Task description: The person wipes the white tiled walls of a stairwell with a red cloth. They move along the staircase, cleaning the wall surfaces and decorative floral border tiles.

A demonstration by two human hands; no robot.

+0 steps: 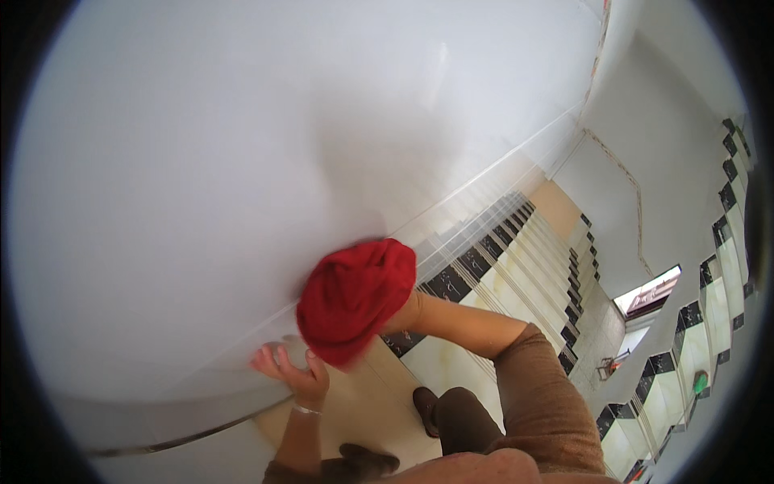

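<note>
A crumpled red cloth [357, 296] lies against the glossy pale wall [199, 199], over my right hand [402, 314]. The cloth hides the fingers, so their grip cannot be seen; the wrist and forearm reach in from the lower right. My left hand [296, 375] is to the left of the cloth and below it, near the wall, with its fingers apart and nothing in it. A thin bracelet [307, 410] circles the left wrist.
Stairs [514, 272] with pale treads and black patterned edges descend towards the upper right. More steps [659, 387] run along the right side. My shoe [426, 411] rests near the stair edge. A green object [700, 382] is on the right-hand steps, and a doorway [647, 293] stands below.
</note>
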